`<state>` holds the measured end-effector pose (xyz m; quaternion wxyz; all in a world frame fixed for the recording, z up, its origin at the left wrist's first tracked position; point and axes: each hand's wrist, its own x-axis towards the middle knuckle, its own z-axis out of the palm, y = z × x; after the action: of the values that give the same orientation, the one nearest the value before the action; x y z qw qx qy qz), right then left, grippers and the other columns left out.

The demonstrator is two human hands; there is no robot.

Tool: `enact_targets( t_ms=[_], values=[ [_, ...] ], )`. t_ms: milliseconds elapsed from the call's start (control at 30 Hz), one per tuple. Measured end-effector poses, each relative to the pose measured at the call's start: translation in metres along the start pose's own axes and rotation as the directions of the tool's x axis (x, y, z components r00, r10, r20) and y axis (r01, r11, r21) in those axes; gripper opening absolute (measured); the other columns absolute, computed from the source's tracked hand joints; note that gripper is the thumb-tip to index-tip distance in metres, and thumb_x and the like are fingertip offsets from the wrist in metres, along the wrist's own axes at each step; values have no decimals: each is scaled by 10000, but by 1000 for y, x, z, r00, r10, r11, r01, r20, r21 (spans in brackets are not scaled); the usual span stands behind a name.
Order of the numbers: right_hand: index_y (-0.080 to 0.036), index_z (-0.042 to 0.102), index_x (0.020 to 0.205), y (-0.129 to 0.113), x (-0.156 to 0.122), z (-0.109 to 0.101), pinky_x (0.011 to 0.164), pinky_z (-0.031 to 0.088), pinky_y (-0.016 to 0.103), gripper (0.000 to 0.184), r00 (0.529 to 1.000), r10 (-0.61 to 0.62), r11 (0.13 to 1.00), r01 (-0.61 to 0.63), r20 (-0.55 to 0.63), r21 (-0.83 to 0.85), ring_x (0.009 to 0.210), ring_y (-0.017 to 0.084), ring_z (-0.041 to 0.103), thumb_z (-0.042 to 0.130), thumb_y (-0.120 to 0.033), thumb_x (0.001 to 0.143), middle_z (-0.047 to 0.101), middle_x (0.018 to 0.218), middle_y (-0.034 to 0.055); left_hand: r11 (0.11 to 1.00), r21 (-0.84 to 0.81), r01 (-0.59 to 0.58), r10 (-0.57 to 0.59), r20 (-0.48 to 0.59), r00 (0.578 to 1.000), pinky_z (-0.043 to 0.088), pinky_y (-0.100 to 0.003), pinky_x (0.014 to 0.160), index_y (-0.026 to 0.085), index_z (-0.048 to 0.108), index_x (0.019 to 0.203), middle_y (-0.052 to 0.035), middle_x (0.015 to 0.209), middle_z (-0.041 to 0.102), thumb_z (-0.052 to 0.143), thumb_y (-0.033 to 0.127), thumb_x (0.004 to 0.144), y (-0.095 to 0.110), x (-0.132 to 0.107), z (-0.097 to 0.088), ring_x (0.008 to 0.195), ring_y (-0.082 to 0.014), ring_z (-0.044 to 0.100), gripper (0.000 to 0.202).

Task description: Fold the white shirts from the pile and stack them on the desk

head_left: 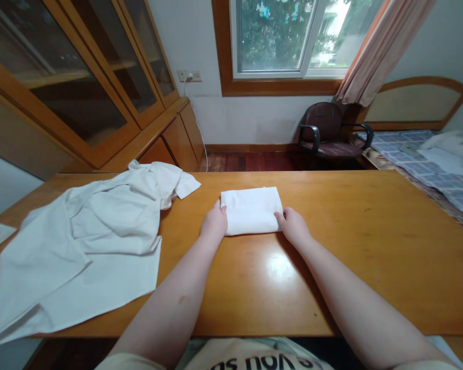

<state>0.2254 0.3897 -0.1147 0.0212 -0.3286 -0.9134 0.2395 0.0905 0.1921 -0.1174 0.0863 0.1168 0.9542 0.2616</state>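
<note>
Cloth of folded white fabric [252, 211] lies mid-frame on the brown wooden desk [370, 226], your left hand [215, 222] and right hand [292, 225] grasping its opposite ends.

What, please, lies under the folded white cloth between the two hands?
The wooden table shows around the folded cloth, held at its sides by the left hand and right hand; what is directly beneath is covered.

Folded bundle [250, 211] of matt cloth — table [370, 257] of smooth, glossy wood
</note>
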Motion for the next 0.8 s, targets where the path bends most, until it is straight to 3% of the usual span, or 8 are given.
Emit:
enact_targets(
  t_ms=[167,367,633,733,800],
  values=[
    [-148,625,861,-4,-1,-1,595,355,269,347,999,37,998,-36,20,-42,788,218,618,377,-384,920,680,858,132,1000,27,2,-3,29,1000,434,-428,855,126,386,1392,-217,1116,644,310,363,921,-1,2,0,1024,-326,619,533],
    [-148,630,907,-7,0,1,660,396,278,357,998,55,994,-51,40,-92,843,223,632,339,-353,934,680,932,155,998,54,-21,18,60,998,434,-416,858,164,489,1308,-188,1094,662,312,349,917,-3,2,1,996,-313,634,467],
    [-135,639,954,-9,0,2,707,424,290,384,995,75,989,-66,60,-135,877,229,638,321,-351,934,683,961,175,988,155,-31,17,90,996,456,-419,788,157,472,1328,-204,1086,655,269,343,923,-2,-3,-3,983,-328,630,490],
    [-136,638,940,-10,-1,2,706,426,302,383,996,74,989,-67,52,-129,880,243,638,320,-349,932,682,955,177,977,206,-59,59,4,998,456,-429,807,158,458,1341,-203,1094,644,284,386,923,3,-14,-11,981,-327,625,507],
    [-134,636,933,-10,-1,2,705,426,310,383,996,76,989,-69,52,-128,880,253,639,317,-347,933,679,951,181,958,233,-165,190,-89,978,428,-434,884,160,451,1348,-191,1168,610,310,393,922,8,-25,-15,1050,-315,590,505]
  ],
)
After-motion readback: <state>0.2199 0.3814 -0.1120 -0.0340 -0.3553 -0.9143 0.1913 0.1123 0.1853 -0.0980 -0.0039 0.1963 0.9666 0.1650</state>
